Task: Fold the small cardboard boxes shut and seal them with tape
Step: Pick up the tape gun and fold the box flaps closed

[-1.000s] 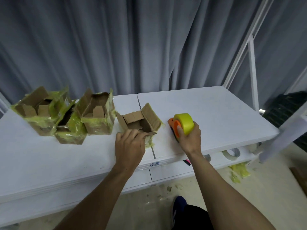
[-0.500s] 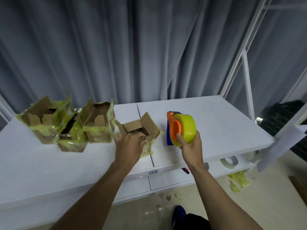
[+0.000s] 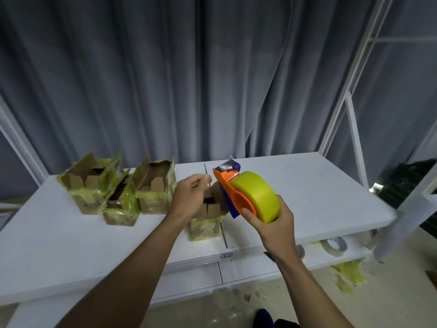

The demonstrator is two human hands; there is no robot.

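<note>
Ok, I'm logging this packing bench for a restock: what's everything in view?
table: one, white, centre.
curtain: one, grey, behind table.
clustered boxes: three, brown with yellow-green tape, open, table's left.
middle box: one, brown with yellow-green tape, open, table centre.
tape dispenser: one, orange and blue with yellow roll, held above table.
spare roll: one, pale, lower shelf, right.
tape scraps: several, yellow-green, floor at right.
shoe: one, dark blue, floor, bottom edge.
left hand: one, over middle box, blurred.
right hand: one, grips tape dispenser.
</note>
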